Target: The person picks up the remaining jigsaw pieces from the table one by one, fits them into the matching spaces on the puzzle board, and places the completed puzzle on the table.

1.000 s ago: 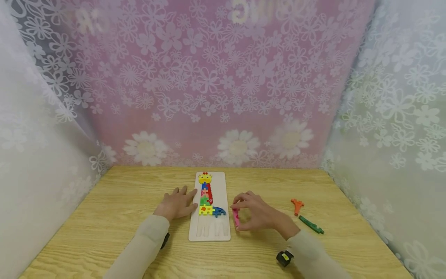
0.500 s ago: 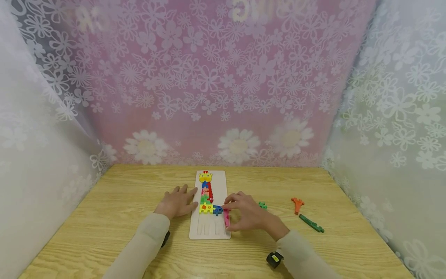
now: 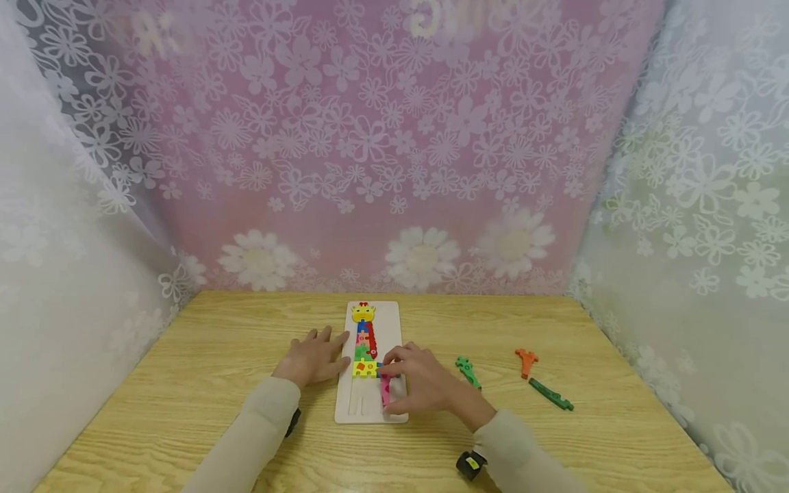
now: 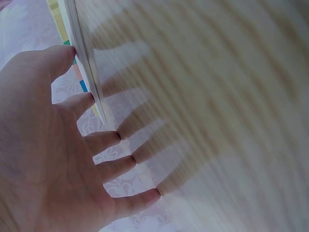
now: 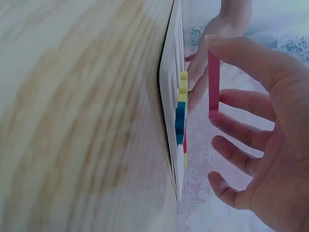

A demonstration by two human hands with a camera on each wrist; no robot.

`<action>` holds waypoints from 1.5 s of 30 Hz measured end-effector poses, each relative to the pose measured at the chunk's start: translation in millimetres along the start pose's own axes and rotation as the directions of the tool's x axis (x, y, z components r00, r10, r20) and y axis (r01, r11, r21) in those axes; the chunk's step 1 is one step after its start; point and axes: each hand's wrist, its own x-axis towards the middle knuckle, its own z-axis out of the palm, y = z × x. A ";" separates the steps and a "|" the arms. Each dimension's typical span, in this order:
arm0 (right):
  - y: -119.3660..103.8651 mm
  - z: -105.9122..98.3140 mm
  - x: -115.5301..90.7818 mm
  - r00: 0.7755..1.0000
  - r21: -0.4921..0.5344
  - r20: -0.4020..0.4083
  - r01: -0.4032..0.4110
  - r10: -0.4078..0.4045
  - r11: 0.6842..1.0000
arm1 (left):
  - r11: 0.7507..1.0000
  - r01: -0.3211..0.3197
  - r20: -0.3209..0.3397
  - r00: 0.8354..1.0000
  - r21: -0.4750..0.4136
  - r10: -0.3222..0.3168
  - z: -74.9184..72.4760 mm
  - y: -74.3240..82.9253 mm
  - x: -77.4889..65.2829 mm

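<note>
A pale puzzle board [image 3: 390, 322] lies on the table with a giraffe partly filled in: yellow head [image 3: 363, 313], coloured neck pieces, a red mane piece [image 3: 372, 341] and a yellow body piece [image 3: 364, 370]. My right hand [image 3: 425, 380] pinches a long pink puzzle piece [image 3: 385, 390] between thumb and fingers. In the right wrist view this pink piece [image 5: 214, 87] hangs above the board, apart from it. Beneath the hand, a blue piece [image 5: 180, 123] is set in the board. My left hand [image 3: 314, 359] rests on the table, thumb and forefinger touching the board's left edge.
To the right of the board lie a light green piece [image 3: 468, 372], an orange piece [image 3: 527, 363] and a dark green piece [image 3: 551, 394]. Floral curtains [image 3: 394, 171] stand behind the wooden table [image 3: 246, 315] and on both sides.
My right hand has carried the pink piece leftward from beside the board to over its lower right part, uncovering the light green piece. The left hand stays in place.
</note>
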 end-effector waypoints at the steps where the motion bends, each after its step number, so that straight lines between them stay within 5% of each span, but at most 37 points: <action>1: -1.1 0.7 0.9 1.000 -0.008 0.000 -0.002 0.002 1.000 | 1.000 -0.001 -0.002 1.000 -0.001 0.001 -0.1 -0.2 0.3; 45: -34.2 21.9 29.1 0.985 -0.117 0.080 -0.141 0.151 0.983 | 1.000 0.000 -0.004 1.000 -0.009 0.000 1.6 -1.4 2.1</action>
